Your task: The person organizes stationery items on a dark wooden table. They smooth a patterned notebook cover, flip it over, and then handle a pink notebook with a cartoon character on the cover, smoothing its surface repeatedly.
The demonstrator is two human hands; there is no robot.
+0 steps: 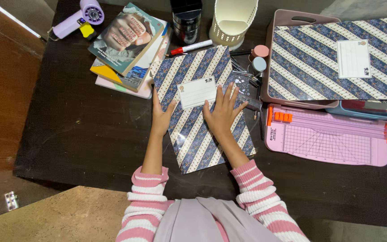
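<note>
A book wrapped in blue and cream striped patterned paper (193,143) with a white label lies tilted on the dark table (77,134) in front of me. My left hand (161,115) rests flat on its left edge, fingers together. Spread fingers of my right hand (222,112) press flat on the cover just right of the label. Neither hand grips anything. Both sleeves are pink and white striped.
A stack of books (128,45) and a purple handheld device (79,18) lie at the back left. A red marker (191,47), a white holder (233,20) and a dark cup (187,22) stand behind. Right: a pink paper trimmer (332,141) and a second patterned book (337,60) on a tray.
</note>
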